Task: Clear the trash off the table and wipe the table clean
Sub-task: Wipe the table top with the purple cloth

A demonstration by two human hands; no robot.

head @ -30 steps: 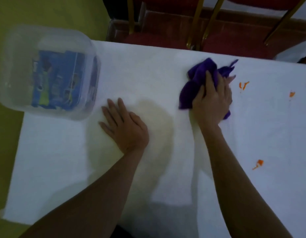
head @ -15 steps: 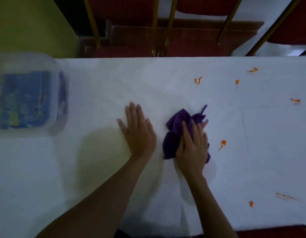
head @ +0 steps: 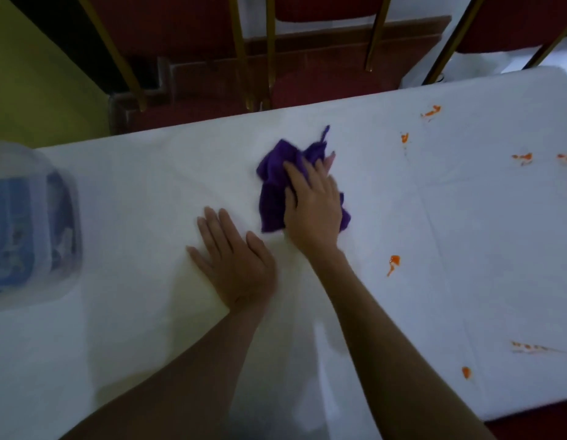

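A crumpled purple cloth lies on the white table near its far edge. My right hand presses down on the cloth with straight fingers spread over it. Flat on the table just left and nearer lies my left hand, fingers straight, holding nothing. Several orange smears mark the right half of the table, one to the right of my right forearm, others near the far edge.
A clear plastic bin with blue packaging inside stands at the table's left end. Red chairs with gold legs stand beyond the far edge. Yellow-green floor shows at the upper left.
My right hand with the cloth slid toward me and left, then away again toward the far edge. The left hand stayed flat on the table. The camera view shifted right.
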